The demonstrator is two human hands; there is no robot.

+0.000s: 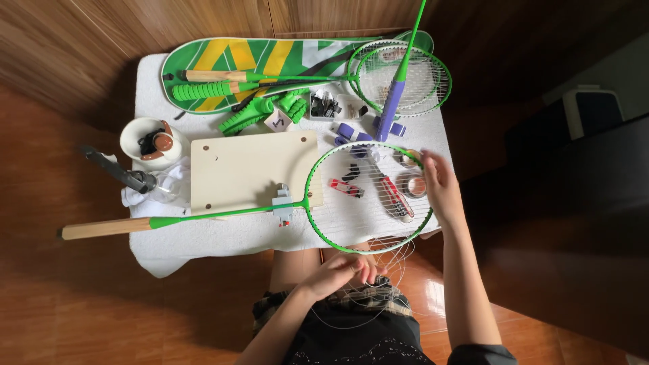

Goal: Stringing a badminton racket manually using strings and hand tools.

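Tape rolls (414, 184) (beneath racket (368, 196))

- The green racket (365, 196) lay flat on the white cloth, its oval head at the near right edge of the table, partly past the edge. Its thin green shaft pointed to the left and ended in a bare wooden handle that stuck out beyond the cloth.
- The head was only partly strung.
- A small grey clamp (282, 205) sat on the shaft just beside the head.
- The loose string (378, 270), thin and pale, hung in curls from the near rim of the head down over the lap.
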